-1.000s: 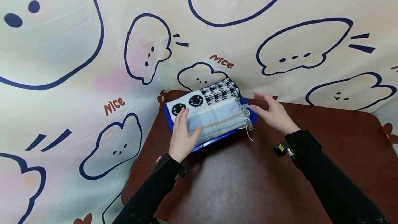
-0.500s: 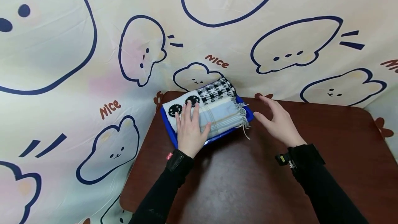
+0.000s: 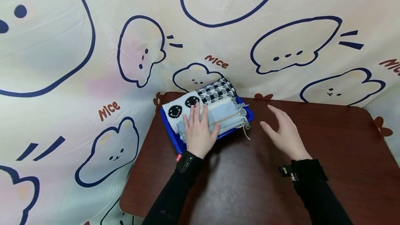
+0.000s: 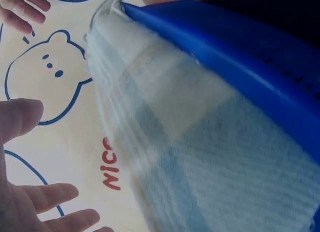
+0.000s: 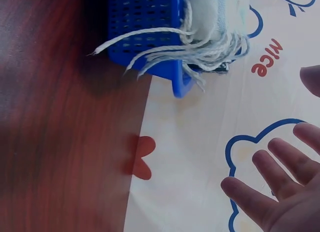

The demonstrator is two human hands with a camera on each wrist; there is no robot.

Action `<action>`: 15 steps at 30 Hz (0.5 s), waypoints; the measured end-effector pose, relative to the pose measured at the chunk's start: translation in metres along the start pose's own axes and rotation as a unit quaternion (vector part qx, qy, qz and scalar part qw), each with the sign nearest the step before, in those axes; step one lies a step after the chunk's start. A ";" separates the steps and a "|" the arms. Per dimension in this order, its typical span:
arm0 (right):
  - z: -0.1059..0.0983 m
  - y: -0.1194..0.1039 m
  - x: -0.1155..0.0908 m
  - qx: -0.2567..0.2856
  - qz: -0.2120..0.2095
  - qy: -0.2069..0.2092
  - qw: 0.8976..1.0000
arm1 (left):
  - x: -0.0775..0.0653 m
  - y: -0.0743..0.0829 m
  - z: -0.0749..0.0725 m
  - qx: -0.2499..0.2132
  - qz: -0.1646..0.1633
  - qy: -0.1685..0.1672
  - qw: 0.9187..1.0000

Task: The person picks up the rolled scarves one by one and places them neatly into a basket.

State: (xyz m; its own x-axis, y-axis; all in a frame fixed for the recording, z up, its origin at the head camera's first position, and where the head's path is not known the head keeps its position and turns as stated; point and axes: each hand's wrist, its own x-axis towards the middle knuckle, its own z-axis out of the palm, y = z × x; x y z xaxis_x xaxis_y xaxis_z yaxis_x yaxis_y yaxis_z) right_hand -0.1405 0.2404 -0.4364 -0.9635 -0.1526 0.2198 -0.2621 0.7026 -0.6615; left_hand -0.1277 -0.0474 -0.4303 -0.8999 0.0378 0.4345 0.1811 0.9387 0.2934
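A blue plastic basket (image 3: 169,135) stands near the table's back edge with two folded scarves in it. In front lies a light blue plaid scarf (image 3: 229,109), its fringe (image 5: 210,55) hanging over the basket's end. Behind it is a black-and-white knit scarf (image 3: 215,91) with smiley faces and a houndstooth pattern. My left hand (image 3: 200,135) is over the plaid scarf with fingers spread; the left wrist view shows a gap between this hand (image 4: 20,187) and the cloth. To the basket's right, my right hand (image 3: 287,138) hovers, fingers extended and holding nothing.
The basket sits on a dark reddish-brown table (image 3: 237,190) with rounded corners. Right behind the table hangs a pale cloth backdrop (image 3: 237,48) printed with cartoon animals. Black sleeves and wrist-worn devices cover both forearms.
My left hand has moved rightward across the front of the basket, from its left part toward the middle. My right hand has drawn slightly away from the basket, toward me. The scarves look unmoved.
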 end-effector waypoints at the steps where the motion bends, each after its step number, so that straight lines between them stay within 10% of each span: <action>1: 0.001 0.000 -0.002 0.000 0.000 0.005 1.000 | -0.001 0.001 0.001 -0.002 0.001 0.001 1.000; 15: 0.009 0.000 -0.024 -0.012 0.008 0.029 0.999 | -0.025 0.012 0.014 -0.012 0.011 0.016 1.000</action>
State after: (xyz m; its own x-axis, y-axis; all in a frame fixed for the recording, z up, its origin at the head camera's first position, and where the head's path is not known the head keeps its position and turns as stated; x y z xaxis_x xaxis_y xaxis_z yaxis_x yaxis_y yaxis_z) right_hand -0.1178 0.2376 -0.4481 -0.9628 -0.1012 0.2506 -0.2446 0.7210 -0.6484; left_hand -0.1090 -0.0323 -0.4493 -0.8829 0.0468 0.4672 0.2103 0.9290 0.3045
